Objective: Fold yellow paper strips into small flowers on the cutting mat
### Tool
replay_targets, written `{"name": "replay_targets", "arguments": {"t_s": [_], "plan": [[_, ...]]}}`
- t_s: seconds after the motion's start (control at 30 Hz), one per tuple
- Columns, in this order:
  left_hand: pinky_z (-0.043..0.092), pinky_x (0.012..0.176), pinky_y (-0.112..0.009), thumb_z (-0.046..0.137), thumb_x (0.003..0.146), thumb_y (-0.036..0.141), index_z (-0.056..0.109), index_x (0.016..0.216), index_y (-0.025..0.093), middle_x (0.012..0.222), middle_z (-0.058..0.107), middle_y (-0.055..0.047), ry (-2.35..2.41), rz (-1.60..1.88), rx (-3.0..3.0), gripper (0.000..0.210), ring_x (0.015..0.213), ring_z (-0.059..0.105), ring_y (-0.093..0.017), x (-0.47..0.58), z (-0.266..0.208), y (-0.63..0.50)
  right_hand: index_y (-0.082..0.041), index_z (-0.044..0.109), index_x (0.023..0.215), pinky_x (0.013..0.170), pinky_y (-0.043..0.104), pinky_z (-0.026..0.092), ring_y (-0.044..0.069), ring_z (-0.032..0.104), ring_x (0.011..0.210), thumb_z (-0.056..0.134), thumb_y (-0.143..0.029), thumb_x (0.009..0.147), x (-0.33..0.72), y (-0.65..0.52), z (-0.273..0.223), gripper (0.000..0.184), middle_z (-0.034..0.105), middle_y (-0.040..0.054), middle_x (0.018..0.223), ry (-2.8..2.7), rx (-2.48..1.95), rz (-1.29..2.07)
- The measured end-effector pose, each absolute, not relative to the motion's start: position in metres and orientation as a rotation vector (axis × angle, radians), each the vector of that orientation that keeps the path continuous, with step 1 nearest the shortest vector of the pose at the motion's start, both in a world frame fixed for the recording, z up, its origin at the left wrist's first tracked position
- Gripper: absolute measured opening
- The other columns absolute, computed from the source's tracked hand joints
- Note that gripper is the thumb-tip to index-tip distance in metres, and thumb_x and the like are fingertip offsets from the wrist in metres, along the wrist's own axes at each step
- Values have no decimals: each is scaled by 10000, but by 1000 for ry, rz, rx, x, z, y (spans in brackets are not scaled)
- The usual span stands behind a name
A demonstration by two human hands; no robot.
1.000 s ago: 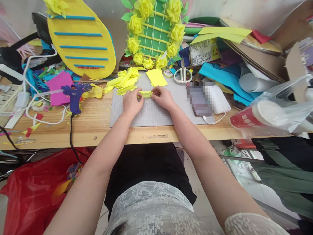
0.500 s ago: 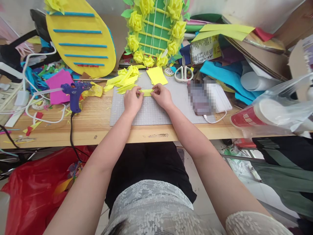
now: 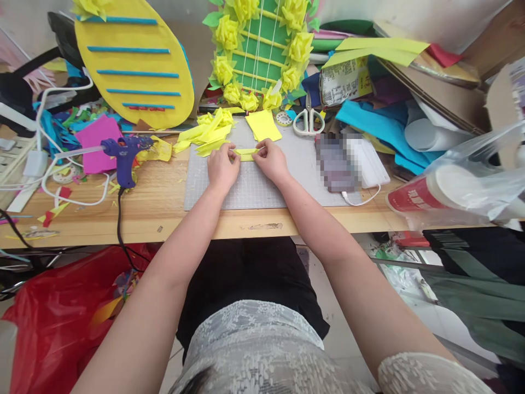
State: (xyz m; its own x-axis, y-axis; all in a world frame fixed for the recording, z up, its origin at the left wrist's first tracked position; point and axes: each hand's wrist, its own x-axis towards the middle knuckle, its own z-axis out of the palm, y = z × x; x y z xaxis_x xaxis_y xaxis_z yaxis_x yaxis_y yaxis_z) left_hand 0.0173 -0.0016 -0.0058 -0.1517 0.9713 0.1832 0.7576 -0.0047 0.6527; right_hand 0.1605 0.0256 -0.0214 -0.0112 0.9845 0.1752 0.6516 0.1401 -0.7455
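My two hands pinch one yellow paper strip [image 3: 246, 155] by its ends: the left hand [image 3: 223, 166] closes thumb and fingers at the nine o'clock end, the right hand [image 3: 270, 160] at the three o'clock end. The strip is low over the grey mat [image 3: 254, 189] on the desk [image 3: 159, 202]; if it touches there, I cannot tell. Half a second ago it looked like one flat band; now a line runs along it, as if one layer is lifting from the other, while my hands have hardly moved. I judge from this that the fold is being worked and is not yet pressed firm. From the strip, a stack of yellow sheets [image 3: 264, 127] lies at one o'clock, loose yellow pieces [image 3: 213, 134] at ten to eleven, scissors [image 3: 308, 111] at two, and the glue gun [image 3: 126, 158] at nine.
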Motion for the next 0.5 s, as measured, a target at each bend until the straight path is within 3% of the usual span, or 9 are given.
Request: {"name": "replay_targets", "arguments": {"t_s": [0.5], "plan": [[428, 948, -405, 577, 766, 142, 552, 1072, 236, 900, 716, -21, 2009, 931, 1816, 321, 1014, 595, -233, 20, -7, -2, -204, 550, 923, 861, 436, 449, 232, 566, 844, 497, -167, 748, 157, 24, -25, 187, 647, 51, 791, -1834, -1620, 447]]}}
